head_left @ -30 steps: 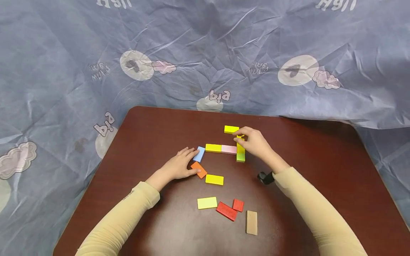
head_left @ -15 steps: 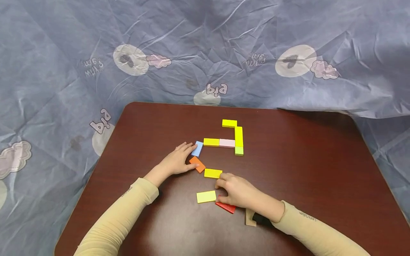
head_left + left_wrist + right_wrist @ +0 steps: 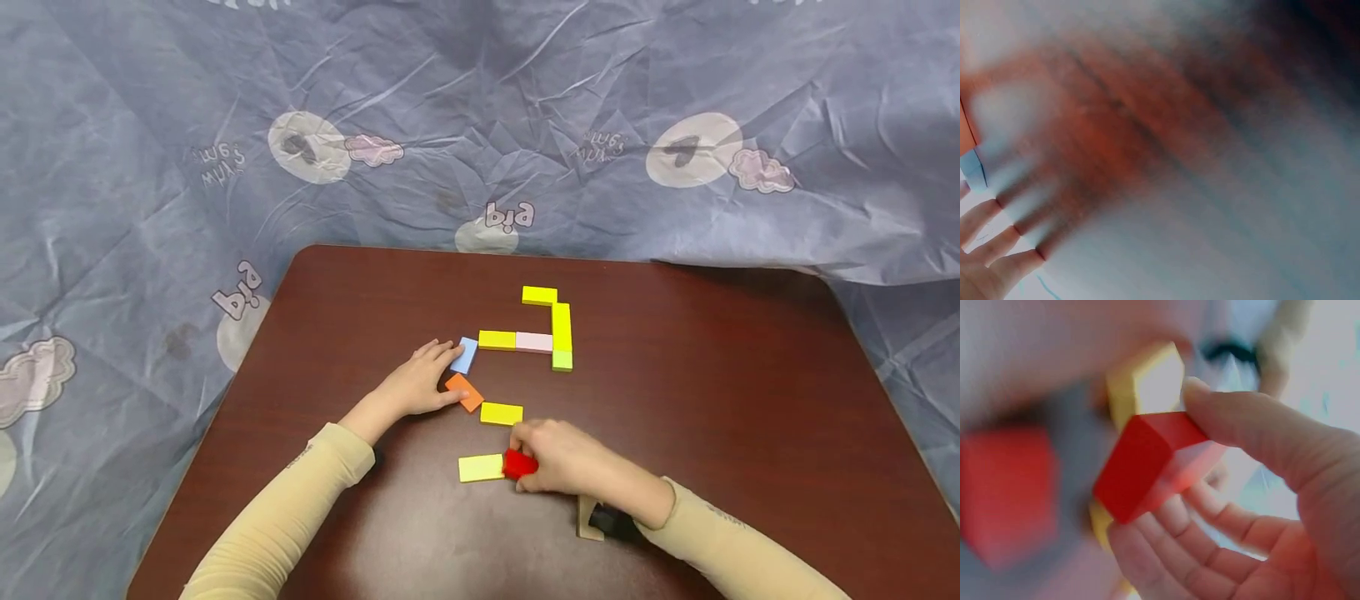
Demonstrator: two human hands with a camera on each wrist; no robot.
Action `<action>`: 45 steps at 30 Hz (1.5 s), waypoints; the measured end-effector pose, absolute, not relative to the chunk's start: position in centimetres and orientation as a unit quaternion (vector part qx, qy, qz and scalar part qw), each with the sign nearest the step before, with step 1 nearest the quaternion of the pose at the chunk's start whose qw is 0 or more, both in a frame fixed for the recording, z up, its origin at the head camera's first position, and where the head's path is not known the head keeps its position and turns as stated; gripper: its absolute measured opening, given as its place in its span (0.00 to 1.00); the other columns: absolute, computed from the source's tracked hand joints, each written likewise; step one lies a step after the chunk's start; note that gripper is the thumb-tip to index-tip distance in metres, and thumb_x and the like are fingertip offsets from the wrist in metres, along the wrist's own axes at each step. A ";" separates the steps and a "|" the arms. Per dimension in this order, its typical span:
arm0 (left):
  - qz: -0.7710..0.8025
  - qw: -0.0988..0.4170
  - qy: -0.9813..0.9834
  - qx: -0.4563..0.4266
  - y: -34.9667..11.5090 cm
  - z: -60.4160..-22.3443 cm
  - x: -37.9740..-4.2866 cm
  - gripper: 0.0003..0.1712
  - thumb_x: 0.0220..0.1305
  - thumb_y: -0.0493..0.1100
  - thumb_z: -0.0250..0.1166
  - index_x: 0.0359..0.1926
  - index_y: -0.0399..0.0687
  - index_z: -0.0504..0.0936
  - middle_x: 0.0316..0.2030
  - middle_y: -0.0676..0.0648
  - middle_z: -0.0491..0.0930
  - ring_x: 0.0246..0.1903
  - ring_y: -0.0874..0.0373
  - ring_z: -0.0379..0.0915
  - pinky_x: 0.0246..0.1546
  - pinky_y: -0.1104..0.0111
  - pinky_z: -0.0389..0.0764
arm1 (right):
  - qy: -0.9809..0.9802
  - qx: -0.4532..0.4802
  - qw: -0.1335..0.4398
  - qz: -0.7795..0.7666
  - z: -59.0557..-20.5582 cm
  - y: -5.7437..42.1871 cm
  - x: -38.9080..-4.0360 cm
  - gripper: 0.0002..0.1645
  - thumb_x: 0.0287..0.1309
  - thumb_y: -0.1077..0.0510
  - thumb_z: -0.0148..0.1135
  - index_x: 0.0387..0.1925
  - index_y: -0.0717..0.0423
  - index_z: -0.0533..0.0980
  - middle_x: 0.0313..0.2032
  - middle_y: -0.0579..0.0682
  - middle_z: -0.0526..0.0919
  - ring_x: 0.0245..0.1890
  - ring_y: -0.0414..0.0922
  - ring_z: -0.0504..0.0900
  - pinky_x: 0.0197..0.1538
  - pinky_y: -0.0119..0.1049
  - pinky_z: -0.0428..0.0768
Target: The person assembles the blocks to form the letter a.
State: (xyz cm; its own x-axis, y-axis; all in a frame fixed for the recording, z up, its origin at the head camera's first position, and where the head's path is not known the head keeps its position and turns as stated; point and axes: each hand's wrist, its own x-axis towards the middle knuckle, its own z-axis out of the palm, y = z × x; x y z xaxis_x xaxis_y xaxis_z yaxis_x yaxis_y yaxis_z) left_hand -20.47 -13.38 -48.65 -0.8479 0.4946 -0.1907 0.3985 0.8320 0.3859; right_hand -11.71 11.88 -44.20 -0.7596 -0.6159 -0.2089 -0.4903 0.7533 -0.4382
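Observation:
In the head view my right hand (image 3: pixel 572 460) pinches a red block (image 3: pixel 519 464) between thumb and fingers, beside the end of a pale yellow block (image 3: pixel 481 468). The right wrist view shows the held red block (image 3: pixel 1138 462) tilted, with a second, blurred red block (image 3: pixel 1010 494) to its left. My left hand (image 3: pixel 415 385) rests with its fingertips at a blue block (image 3: pixel 465 356) and its thumb on an orange block (image 3: pixel 464 392). A yellow block (image 3: pixel 502 413) lies between the orange block and my right hand.
Farther back lie a yellow block (image 3: pixel 497 340), a pink block (image 3: pixel 534 342), a long yellow piece (image 3: pixel 561 325), a green block (image 3: pixel 562 360) and another yellow block (image 3: pixel 539 296). A plain wooden block (image 3: pixel 590 529) is partly behind my right wrist. Patterned fabric (image 3: pixel 480 125) hangs beyond the brown table (image 3: pixel 375 292).
My right hand has come from the far yellow blocks toward the near blocks and taken hold of a red block. My left hand has kept its place at the blue and orange blocks.

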 end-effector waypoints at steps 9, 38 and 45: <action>0.170 0.134 0.948 0.235 -13.7 -49.0 -20.5 0.46 0.63 0.63 0.64 0.75 0.48 0.60 0.73 0.37 0.60 0.74 0.38 0.50 0.71 0.46 0.60 | 0.935 -0.201 0.058 -0.285 -41.6 12.9 -25.8 0.28 0.54 0.52 0.73 0.55 0.59 0.80 0.45 0.57 0.84 0.43 0.52 0.82 0.48 0.46 0.82; 0.178 0.140 0.948 0.222 -14.0 -49.1 -20.1 0.46 0.62 0.64 0.64 0.75 0.51 0.60 0.74 0.41 0.59 0.75 0.41 0.49 0.71 0.45 0.58 | 0.951 -0.191 0.100 -0.221 -47.6 9.8 -35.8 0.23 0.60 0.64 0.64 0.58 0.57 0.79 0.59 0.59 0.79 0.61 0.56 0.75 0.67 0.49 0.71; 0.178 0.137 0.948 0.224 -13.9 -49.3 -20.2 0.46 0.63 0.63 0.64 0.75 0.51 0.60 0.74 0.41 0.59 0.75 0.41 0.49 0.72 0.46 0.58 | 0.952 -0.193 0.100 -0.215 -47.4 10.1 -35.3 0.22 0.61 0.65 0.63 0.57 0.56 0.80 0.59 0.60 0.79 0.60 0.57 0.75 0.66 0.49 0.72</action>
